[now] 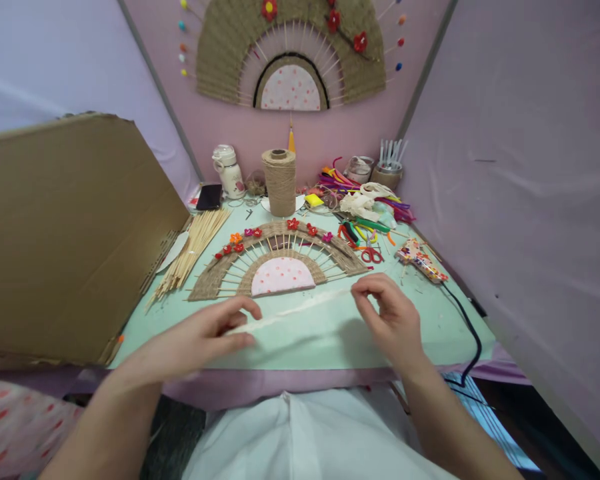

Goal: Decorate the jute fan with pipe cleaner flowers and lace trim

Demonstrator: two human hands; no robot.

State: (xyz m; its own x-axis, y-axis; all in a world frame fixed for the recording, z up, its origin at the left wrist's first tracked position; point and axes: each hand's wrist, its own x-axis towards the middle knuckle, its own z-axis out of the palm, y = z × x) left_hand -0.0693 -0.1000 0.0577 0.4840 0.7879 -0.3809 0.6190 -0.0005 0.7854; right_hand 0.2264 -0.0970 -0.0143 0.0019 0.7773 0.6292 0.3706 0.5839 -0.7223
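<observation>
A thin white strip (300,309), like a ribbon or lace, stretches above the table between my hands. My right hand (387,313) pinches its right end between thumb and forefinger. At the other end, the strip runs into my left hand (217,331), where curled fingers hold it; thumb and forefinger are apart, and the exact grip is hidden. Just beyond lies a fan-shaped piece (213,283) woven in twine over thin sticks. Small red, orange and pink flowers dot its upper edge, and a pink spotted half-circle (283,275) sits at its base.
Bamboo sticks (200,243) and a cardboard sheet (70,247) are on the left. Behind the fan stand a twine spool (280,183) and a white bottle (229,172). Pliers, red scissors (371,255) and a corded glue gun (423,260) lie right. A larger fan (220,57) hangs on the wall.
</observation>
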